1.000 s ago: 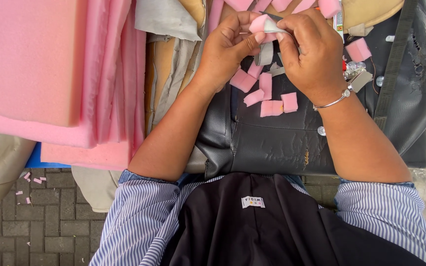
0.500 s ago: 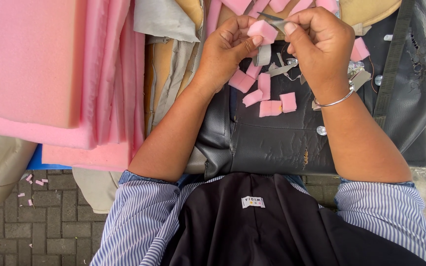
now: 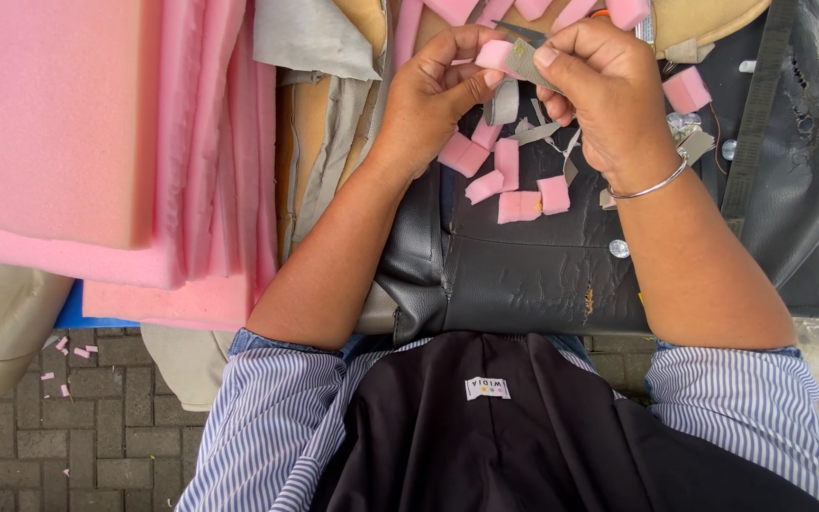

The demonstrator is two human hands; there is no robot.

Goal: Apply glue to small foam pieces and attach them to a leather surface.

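Sitting on grey brick floor (image 3: 40,446), big pink foam sheets (image 3: 59,123) left, black leather seat (image 3: 523,275) right. Pinching small pink foam piece (image 3: 493,53) far up top: left hand (image 3: 428,95) fingers closed on it, right hand (image 3: 599,85) closed on grey scissors (image 3: 528,52).

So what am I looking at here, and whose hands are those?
The camera sits on a person's head and looks down, so you see their own two arms. The left hand pinches a small pink foam piece. The right hand holds a grey strip against it, with what look like scissor blades at the top. More pink foam bits lie on the black leather seat cover below. Big pink foam sheets are stacked on the left.
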